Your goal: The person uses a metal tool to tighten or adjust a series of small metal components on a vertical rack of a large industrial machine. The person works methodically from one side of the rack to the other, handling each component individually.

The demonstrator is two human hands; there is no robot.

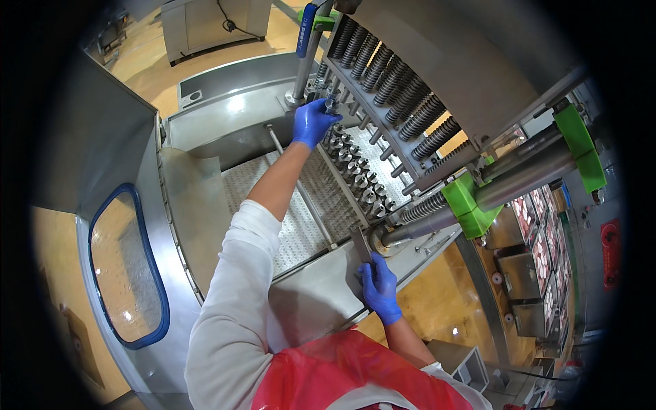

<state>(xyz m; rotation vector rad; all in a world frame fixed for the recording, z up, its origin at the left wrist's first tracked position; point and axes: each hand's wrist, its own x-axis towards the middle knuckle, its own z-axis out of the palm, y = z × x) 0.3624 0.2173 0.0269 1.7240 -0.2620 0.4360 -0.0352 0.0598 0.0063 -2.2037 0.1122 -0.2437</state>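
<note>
A person's two blue-gloved hands work over the metal bed (328,280) of a stainless-steel machine. The left hand (314,124) reaches toward the bed's far edge, its fingers closed around a small, shiny metal fitting (332,104). The fitting lies at the fingertips, on their right side, and looks roughly upright; whether it is loose or attached cannot be told. The right hand (380,290) is at the bed's near edge, toward the right corner, thumb and fingers pinching a flat metal bar (360,244). The bar's long axis points away from the person, leaning slightly left.

The key relation: a block of upright metal heads (361,181) runs between the hands, from the far side of the bed to the near side. The left hand is beside its far end; the bar's tip is just short of its near end, so the right hand is nearer there. Rows of coiled springs (410,102) hang above and to the right.

Pale lettering runs along a blue handle (305,31) beyond the far edge. A red panel (610,246) at far right carries marks too small to read.
</note>
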